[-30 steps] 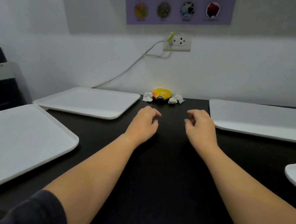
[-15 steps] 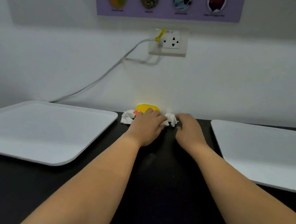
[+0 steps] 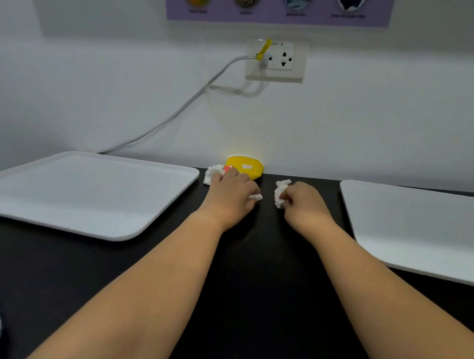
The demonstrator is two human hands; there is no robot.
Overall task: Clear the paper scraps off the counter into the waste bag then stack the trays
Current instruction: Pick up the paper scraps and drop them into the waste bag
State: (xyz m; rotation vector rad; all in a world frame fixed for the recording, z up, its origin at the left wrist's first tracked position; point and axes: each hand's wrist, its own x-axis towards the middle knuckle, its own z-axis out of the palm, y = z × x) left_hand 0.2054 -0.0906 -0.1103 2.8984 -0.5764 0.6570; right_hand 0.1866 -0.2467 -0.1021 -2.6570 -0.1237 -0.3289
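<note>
White paper scraps (image 3: 281,192) now clenched in right hand (image 3: 304,205) and left hand (image 3: 232,193), pulled apart.

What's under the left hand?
The left hand covers a paper scrap: white bits stick out at its right edge. Another scrap shows beside its left. The rest beneath is hidden.
</note>
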